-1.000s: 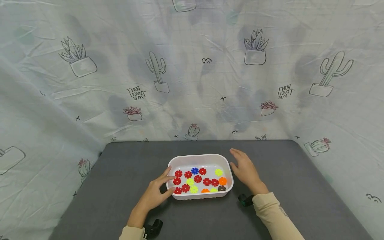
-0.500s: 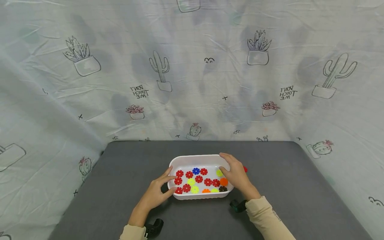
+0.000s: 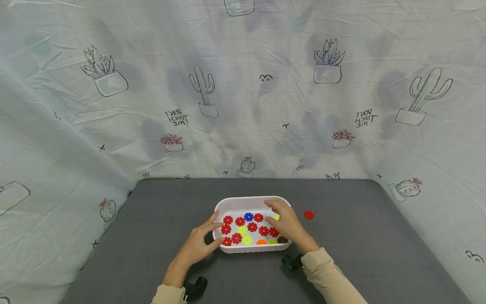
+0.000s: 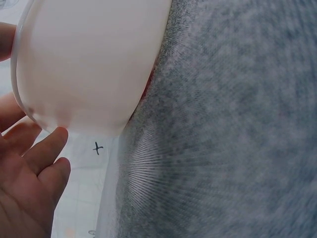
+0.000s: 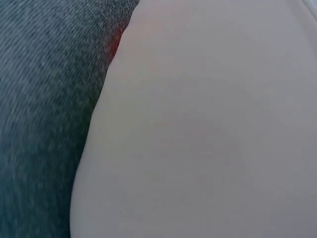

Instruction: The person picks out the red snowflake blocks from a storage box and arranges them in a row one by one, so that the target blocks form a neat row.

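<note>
A white plastic tray (image 3: 252, 249) stands on the table with several flower-shaped plastic discs in it, mostly red (image 3: 252, 227), with yellow, orange, one blue disc (image 3: 248, 217) and one dark disc (image 3: 282, 239). At its left end my left hand (image 3: 196, 242) holds the rim; the left wrist view shows fingers (image 4: 48, 148) against the outer wall. My right hand (image 3: 286, 221) reaches over the tray's right part, fingers slightly bent and apart, covering some discs. Only the tray's wall (image 5: 198, 124) fills most of the right wrist view.
A single red disc (image 3: 309, 215) lies on the grey table (image 3: 171, 211), right of the tray. Behind the table hangs a pale curtain (image 3: 243, 105) printed with cacti. Each wrist wears a black device, left one (image 3: 195, 289) near the table's front.
My right hand has moved left, from beside the tray to over its right part. A red disc has come into view on the table where that hand was. The left hand stays put.
</note>
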`<action>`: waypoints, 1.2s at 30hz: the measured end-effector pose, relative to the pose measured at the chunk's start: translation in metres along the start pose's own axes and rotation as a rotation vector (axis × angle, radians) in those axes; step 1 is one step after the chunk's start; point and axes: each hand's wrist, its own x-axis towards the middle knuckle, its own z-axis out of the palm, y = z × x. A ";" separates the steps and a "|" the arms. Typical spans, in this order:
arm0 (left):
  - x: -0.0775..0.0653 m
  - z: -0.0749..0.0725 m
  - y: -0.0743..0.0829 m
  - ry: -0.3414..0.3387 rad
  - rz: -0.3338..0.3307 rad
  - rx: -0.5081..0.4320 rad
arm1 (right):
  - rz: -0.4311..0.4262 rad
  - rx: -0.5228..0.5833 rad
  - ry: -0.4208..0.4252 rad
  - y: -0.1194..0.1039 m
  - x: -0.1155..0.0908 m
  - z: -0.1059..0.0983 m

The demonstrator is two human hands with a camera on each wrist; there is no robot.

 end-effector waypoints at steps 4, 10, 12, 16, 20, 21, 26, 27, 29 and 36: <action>0.000 0.000 -0.001 -0.001 -0.003 -0.001 | 0.019 0.033 -0.060 0.001 0.004 0.006; 0.001 0.001 0.000 -0.001 -0.016 -0.003 | 0.135 0.035 -0.193 0.007 0.006 0.013; 0.001 0.001 0.000 0.001 -0.017 -0.004 | 0.163 0.014 -0.228 0.009 0.006 0.014; 0.001 0.001 0.000 0.004 -0.018 -0.002 | 0.191 -0.013 -0.278 0.011 0.007 0.016; 0.001 0.001 0.000 0.006 -0.018 -0.007 | 0.220 -0.024 -0.313 0.011 0.009 0.016; 0.002 0.000 0.000 0.006 -0.016 -0.005 | 0.231 -0.023 -0.321 0.010 0.009 0.016; 0.002 0.000 0.000 0.001 -0.007 -0.021 | 0.262 -0.024 -0.364 0.010 0.011 0.017; 0.002 0.000 0.000 0.000 -0.006 -0.024 | 0.263 -0.023 -0.369 0.010 0.011 0.017; 0.002 -0.001 0.001 -0.002 -0.004 -0.024 | 0.263 -0.022 -0.377 0.011 0.012 0.017; 0.002 -0.001 0.000 -0.009 -0.005 -0.023 | 0.268 -0.033 -0.399 0.010 0.013 0.018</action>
